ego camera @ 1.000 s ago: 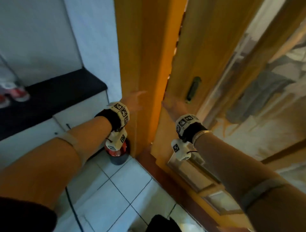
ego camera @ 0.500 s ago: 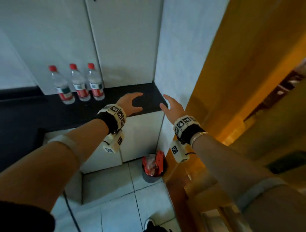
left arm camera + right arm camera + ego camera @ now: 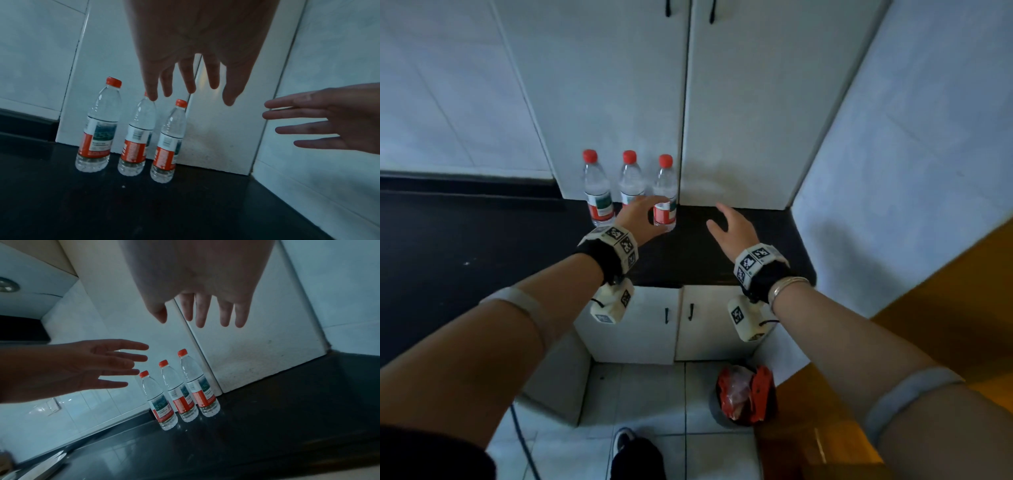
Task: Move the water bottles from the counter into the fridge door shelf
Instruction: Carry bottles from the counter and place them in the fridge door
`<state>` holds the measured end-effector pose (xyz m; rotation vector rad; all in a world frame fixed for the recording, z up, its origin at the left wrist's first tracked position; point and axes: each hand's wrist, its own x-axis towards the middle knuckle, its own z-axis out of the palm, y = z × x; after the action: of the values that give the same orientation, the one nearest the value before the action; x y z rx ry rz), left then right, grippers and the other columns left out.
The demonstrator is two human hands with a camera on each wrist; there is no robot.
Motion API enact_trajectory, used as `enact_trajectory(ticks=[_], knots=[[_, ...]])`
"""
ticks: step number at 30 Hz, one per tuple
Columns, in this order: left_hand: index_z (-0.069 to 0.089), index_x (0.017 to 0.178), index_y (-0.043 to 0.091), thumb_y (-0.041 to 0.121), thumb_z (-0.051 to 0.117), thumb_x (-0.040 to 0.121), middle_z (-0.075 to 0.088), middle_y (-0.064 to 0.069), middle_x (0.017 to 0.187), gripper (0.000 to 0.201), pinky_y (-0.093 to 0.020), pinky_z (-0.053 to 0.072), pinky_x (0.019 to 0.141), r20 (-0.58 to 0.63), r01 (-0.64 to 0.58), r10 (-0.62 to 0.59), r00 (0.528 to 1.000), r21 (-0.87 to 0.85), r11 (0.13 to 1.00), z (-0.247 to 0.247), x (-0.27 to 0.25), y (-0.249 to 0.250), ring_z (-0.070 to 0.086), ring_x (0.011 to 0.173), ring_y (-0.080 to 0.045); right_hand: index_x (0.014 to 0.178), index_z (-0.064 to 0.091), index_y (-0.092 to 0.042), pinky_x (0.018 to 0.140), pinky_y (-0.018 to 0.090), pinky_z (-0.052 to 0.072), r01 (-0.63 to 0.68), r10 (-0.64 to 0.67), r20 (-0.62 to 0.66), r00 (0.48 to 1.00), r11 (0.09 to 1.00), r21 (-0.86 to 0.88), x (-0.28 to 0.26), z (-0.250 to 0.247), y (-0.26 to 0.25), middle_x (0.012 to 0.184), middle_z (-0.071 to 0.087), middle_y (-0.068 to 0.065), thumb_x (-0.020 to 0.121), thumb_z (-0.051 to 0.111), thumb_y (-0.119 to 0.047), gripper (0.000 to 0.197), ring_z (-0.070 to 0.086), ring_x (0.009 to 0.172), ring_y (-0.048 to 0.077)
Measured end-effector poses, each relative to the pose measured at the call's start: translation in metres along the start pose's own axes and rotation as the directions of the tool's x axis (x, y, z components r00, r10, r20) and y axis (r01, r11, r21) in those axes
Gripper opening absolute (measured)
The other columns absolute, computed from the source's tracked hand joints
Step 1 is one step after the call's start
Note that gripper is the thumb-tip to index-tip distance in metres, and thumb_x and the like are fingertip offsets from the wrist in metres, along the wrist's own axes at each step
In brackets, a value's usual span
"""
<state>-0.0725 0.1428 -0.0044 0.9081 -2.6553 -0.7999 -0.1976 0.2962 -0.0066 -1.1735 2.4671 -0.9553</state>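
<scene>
Three clear water bottles with red caps and red-and-white labels stand upright in a row on the black counter [image 3: 482,257], against white cabinet doors: left bottle [image 3: 598,192], middle bottle [image 3: 631,181], right bottle [image 3: 665,195]. My left hand [image 3: 640,216] reaches out in front of the middle and right bottles, fingers spread and holding nothing. In the left wrist view the left hand [image 3: 191,92] hangs short of the bottles [image 3: 137,138]. My right hand [image 3: 732,229] hovers open over the counter, right of the row. The right wrist view shows the right hand [image 3: 200,318] empty. No fridge is in view.
A white wall [image 3: 911,154] closes the counter's right end. Below the counter are white cupboard doors [image 3: 637,325]. A bin with a red liner [image 3: 743,394] stands on the tiled floor. An orange wooden door [image 3: 945,308] is at the right.
The view has swung from the wooden door to the counter. Both hands have moved forward over the counter, the left one up close to the bottles.
</scene>
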Motion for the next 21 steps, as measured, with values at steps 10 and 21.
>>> enact_trajectory(ticks=[10, 21], knots=[[0.012, 0.147, 0.018, 0.015, 0.07, 0.077, 0.025, -0.014, 0.152, 0.091, -0.043, 0.028, 0.114, -0.054, 0.077, -0.078, 0.996, -0.018, 0.997, -0.028, 0.109, -0.077, 0.028, 0.139, -0.03, 0.141, 0.031, -0.014, 0.111, 0.035, 0.029, -0.086, 0.088, -0.033, 0.996, 0.995, 0.042, 0.114, 0.069, -0.042, 0.149, 0.036, 0.007, 0.091, 0.055, -0.026, 0.057, 0.034, 0.137, 0.022], [0.005, 0.148, 0.018, 0.013, 0.07, 0.078, 0.042, -0.016, 0.143, 0.096, -0.039, 0.038, 0.105, -0.015, 0.215, -0.222, 0.975, -0.188, 0.958, -0.013, 0.177, -0.104, 0.046, 0.127, -0.031, 0.137, 0.033, -0.018, 0.106, 0.045, 0.04, -0.149, 0.147, 0.023, 0.989, 0.969, 0.196, 0.202, 0.103, -0.028, 0.136, 0.049, 0.008, 0.074, 0.074, -0.026, 0.075, 0.048, 0.125, 0.024]])
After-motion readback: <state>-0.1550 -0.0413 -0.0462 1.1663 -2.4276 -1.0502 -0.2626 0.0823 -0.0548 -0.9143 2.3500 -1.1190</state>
